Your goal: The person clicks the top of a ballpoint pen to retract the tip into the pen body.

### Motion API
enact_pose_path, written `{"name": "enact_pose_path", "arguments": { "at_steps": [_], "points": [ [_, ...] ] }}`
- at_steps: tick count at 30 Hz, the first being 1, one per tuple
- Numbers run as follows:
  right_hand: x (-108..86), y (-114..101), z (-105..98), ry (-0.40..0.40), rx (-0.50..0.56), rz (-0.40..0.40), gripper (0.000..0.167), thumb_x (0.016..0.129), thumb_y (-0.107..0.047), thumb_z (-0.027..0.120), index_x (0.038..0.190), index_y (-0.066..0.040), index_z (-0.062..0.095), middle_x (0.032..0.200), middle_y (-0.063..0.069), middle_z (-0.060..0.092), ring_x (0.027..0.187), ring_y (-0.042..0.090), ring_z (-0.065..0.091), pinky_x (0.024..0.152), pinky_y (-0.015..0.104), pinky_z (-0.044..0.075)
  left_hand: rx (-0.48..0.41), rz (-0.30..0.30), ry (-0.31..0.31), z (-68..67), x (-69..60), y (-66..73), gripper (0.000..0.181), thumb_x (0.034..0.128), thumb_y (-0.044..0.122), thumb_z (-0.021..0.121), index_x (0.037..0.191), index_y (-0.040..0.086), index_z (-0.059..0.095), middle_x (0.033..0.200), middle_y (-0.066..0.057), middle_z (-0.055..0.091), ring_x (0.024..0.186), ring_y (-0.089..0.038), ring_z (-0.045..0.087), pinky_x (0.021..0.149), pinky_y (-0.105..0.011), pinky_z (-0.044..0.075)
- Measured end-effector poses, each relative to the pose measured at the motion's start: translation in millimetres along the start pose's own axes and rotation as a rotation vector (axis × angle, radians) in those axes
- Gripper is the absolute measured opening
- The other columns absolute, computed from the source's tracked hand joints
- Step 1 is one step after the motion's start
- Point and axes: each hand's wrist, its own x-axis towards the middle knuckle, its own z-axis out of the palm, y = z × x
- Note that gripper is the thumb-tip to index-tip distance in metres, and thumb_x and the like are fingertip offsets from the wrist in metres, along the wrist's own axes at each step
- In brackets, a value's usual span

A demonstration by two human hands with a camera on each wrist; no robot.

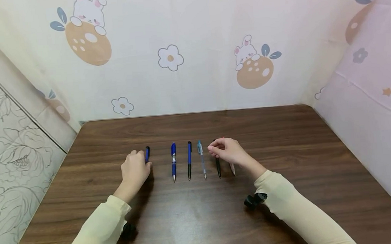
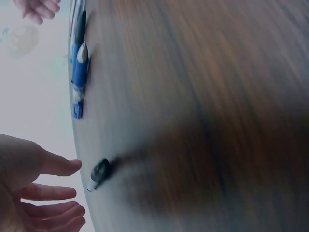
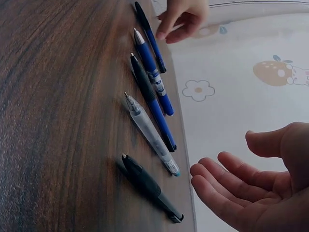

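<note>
A blue pen with black ends point(image 1: 148, 154) lies leftmost in a row on the table. My left hand point(image 1: 135, 167) is beside it, partly covering it in the head view; in the left wrist view thumb and fingers are spread apart with nothing between them. Rightward lie a blue pen with a white band point(image 1: 174, 159), a blue pen with a black grip point(image 3: 149, 99) and a clear pen with a light-blue end point(image 3: 152, 135). My right hand point(image 1: 231, 151) hovers over a black pen point(image 3: 150, 187) and a pale pen point(image 1: 233, 169), hiding their upper parts; its loosely bent fingers hold nothing.
The brown wood-grain table point(image 1: 196, 224) meets a printed curtain point(image 1: 206, 83) along its back edge. More patterned cloth hangs at the left and right sides. Black wrist devices show at the left cuff point(image 1: 129, 231) and right cuff point(image 1: 255, 200).
</note>
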Motion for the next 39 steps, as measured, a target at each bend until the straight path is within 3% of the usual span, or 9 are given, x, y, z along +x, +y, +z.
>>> {"name": "enact_pose_path", "arguments": {
  "at_steps": [4, 10, 19, 25, 34, 39],
  "points": [
    [0.8, -1, 2, 0.054, -0.1, -0.047, 0.027, 0.097, -0.028, 0.057, 0.107, -0.006, 0.069, 0.098, 0.013, 0.073, 0.088, 0.024, 0.069, 0.07, 0.028, 0.056, 0.005, 0.026, 0.015, 1.1, 0.9, 10.0, 0.034, 0.0835, 0.019, 0.073, 0.105, -0.006, 0.065, 0.096, -0.021, 0.065, 0.087, -0.037, 0.064, 0.063, -0.05, 0.058],
    [2.3, -1, 6, 0.129, -0.187, -0.104, 0.023, 0.096, -0.027, 0.059, 0.105, -0.009, 0.07, 0.098, 0.008, 0.072, 0.089, 0.022, 0.066, 0.078, 0.036, 0.056, -0.036, 0.01, -0.028, 6.0, 5.1, 20.9, 0.032, 0.0852, 0.025, 0.071, 0.104, -0.001, 0.066, 0.098, -0.017, 0.065, 0.09, -0.036, 0.066, 0.069, -0.051, 0.057],
    [4.2, 0, 13, 0.165, -0.209, -0.095, 0.021, 0.095, -0.026, 0.061, 0.103, -0.009, 0.07, 0.096, 0.007, 0.072, 0.088, 0.021, 0.067, 0.079, 0.037, 0.057, -0.13, 0.014, -0.096, 13.9, 8.3, 35.2, 0.032, 0.0849, 0.025, 0.071, 0.103, -0.001, 0.067, 0.1, -0.018, 0.066, 0.088, -0.034, 0.067, 0.069, -0.047, 0.058],
    [6.7, -1, 15, 0.165, -0.205, -0.1, 0.021, 0.095, -0.026, 0.061, 0.103, -0.008, 0.069, 0.095, 0.007, 0.072, 0.086, 0.019, 0.067, 0.075, 0.033, 0.057, -0.172, 0.008, -0.129, 19.8, 10.9, 42.8, 0.027, 0.0844, 0.026, 0.072, 0.094, 0.002, 0.067, 0.094, -0.015, 0.065, 0.083, -0.028, 0.064, 0.066, -0.041, 0.055],
    [12.1, -5, 16, 0.174, -0.212, -0.124, 0.022, 0.095, -0.025, 0.06, 0.104, -0.007, 0.069, 0.096, 0.008, 0.072, 0.087, 0.02, 0.067, 0.074, 0.033, 0.057, -0.222, -0.016, -0.149, 25.0, 14.7, 52.5, 0.027, 0.0836, 0.027, 0.074, 0.089, 0.003, 0.064, 0.092, -0.014, 0.064, 0.08, -0.024, 0.061, 0.065, -0.035, 0.053],
    [15.5, -6, 21, 0.177, -0.212, -0.129, 0.021, 0.095, -0.024, 0.06, 0.103, -0.007, 0.069, 0.096, 0.008, 0.072, 0.087, 0.02, 0.067, 0.075, 0.033, 0.057, -0.242, -0.024, -0.158, 27.1, 14.5, 57.1, 0.029, 0.0848, 0.025, 0.073, 0.071, 0.007, 0.055, 0.071, -0.005, 0.057, 0.062, -0.016, 0.051, 0.053, -0.025, 0.043]
  ]
}}
